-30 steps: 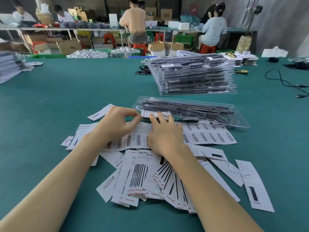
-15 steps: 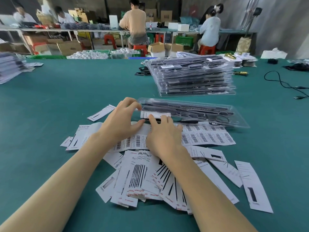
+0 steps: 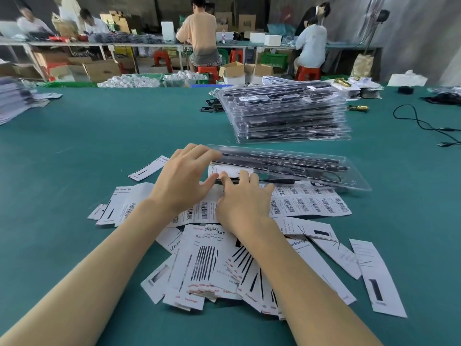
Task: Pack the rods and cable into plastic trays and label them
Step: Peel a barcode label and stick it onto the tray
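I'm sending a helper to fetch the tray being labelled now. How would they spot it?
On the green table, look nearer than the tall stack of filled trays. The single clear tray lies flat beside the scattered paper labels, with both hands at its left end. Unlike the others, it lies alone, unstacked.

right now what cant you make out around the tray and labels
Head view only:
- Near left corner of the tray: covered by the left hand.
- White label on the tray: print too small, partly behind the right hand.
- Barcode sheet: text too small, left part under both hands.
- Lower trays in the stack: contents blurred.
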